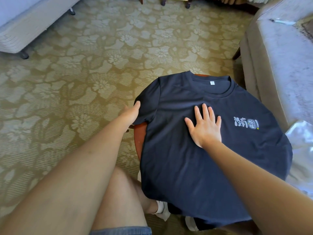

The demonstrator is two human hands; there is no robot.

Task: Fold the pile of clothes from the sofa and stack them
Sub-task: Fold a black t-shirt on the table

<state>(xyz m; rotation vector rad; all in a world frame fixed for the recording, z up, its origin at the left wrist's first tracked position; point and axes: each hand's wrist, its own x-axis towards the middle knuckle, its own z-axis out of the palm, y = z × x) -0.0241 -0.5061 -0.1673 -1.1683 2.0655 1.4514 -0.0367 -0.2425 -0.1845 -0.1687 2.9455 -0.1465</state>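
Keep the right hand (205, 127) flat, pinning the navy T-shirt (186, 175) mid-frame, while the left hand (131, 113), gripping the sleeve (149, 106), folds it smoothly inward.

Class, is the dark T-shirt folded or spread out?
Spread out. The T-shirt lies flat, front up, collar and one sleeve showing; the right hand presses it.

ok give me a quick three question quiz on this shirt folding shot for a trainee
1. True or false: the navy t-shirt lies print side up on the round table.
2. Fill in: the left hand grips the shirt's ____.
3. The right hand is: A) pinching the collar B) flat on the shirt's chest C) off the shirt.
Key: 1 true; 2 sleeve; 3 B.
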